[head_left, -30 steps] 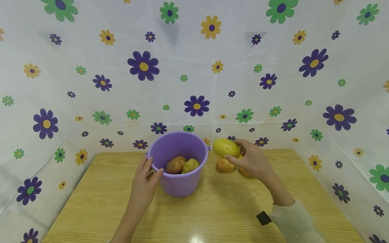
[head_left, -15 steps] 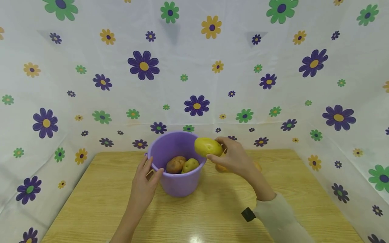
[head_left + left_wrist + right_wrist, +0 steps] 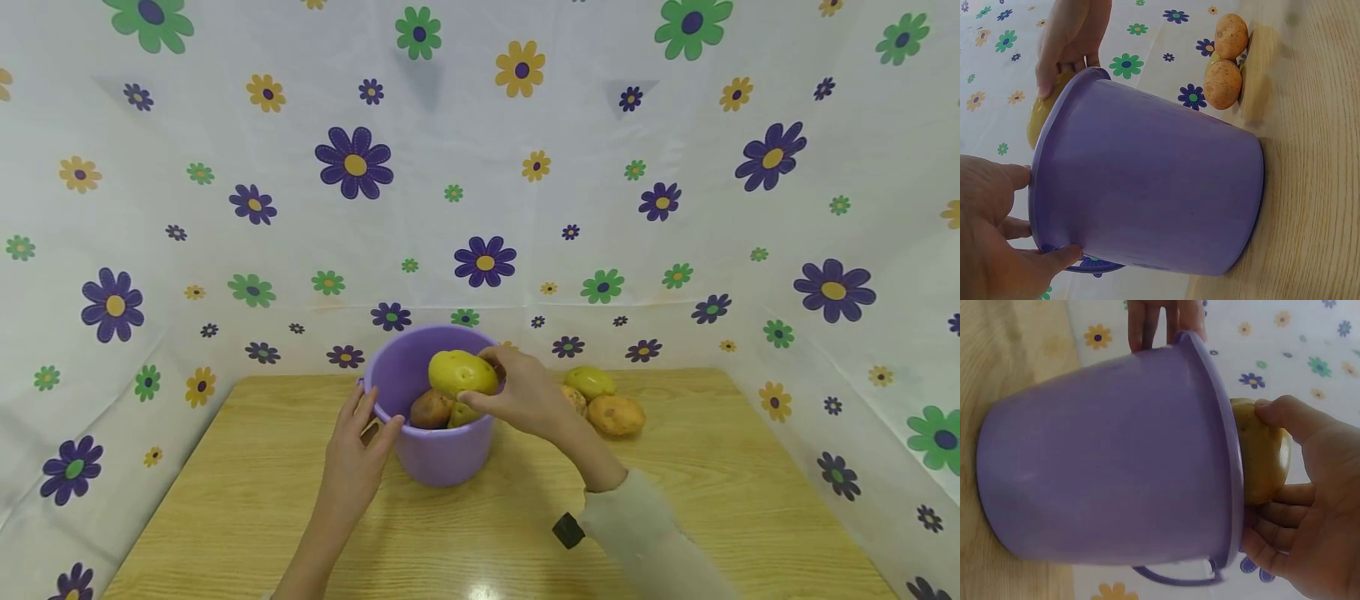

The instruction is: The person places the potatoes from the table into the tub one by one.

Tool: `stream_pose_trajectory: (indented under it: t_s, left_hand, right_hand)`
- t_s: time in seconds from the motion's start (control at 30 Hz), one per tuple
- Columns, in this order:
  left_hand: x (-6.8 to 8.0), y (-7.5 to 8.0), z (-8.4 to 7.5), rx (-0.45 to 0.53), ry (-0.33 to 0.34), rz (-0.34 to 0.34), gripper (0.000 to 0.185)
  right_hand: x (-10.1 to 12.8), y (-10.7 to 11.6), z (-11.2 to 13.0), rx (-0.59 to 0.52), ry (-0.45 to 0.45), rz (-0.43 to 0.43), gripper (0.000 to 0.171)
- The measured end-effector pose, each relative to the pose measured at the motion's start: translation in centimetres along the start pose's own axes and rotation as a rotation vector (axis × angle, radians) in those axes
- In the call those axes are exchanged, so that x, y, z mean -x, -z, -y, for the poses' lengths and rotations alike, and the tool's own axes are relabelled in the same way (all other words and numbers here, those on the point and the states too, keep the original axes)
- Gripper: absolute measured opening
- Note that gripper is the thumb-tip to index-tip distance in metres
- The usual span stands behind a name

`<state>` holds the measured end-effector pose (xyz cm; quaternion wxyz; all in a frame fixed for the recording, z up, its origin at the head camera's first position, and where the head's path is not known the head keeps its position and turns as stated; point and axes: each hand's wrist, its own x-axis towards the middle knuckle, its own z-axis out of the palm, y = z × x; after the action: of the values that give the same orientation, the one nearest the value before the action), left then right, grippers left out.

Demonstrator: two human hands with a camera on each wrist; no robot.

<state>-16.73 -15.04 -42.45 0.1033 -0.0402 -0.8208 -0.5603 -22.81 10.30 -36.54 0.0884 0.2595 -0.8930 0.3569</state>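
Observation:
A purple bucket (image 3: 435, 454) stands on the wooden table (image 3: 225, 500), with two potatoes (image 3: 431, 408) showing inside. My left hand (image 3: 358, 446) holds the bucket's near-left rim (image 3: 1038, 206), thumb on the outer wall. My right hand (image 3: 525, 396) grips a yellow potato (image 3: 461, 372) just over the bucket's mouth; in the right wrist view that potato (image 3: 1263, 459) sits against the rim (image 3: 1222, 444). Three more potatoes (image 3: 611, 412) lie on the table to the bucket's right, two of them (image 3: 1225, 62) visible in the left wrist view.
White sheets printed with flowers (image 3: 480, 208) wall in the table at the back and on both sides. The bucket has a small handle (image 3: 1175, 575) on its side. Bare wood lies in front of the bucket.
My right hand has carried the yellow potato leftward from beside the bucket to above its mouth, uncovering the potatoes on the table. The left hand has stayed on the rim.

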Motion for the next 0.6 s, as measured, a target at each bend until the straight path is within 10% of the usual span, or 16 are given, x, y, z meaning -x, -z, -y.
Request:
stream_pose_trajectory:
  t_s: [0.6]
  left_hand:
    - [0.1,-0.1,0.0,-0.019,-0.014,-0.011,0.071]
  right_hand:
    - [-1.1,-3.9,1.7,0.097,0.063,0.033,0.055]
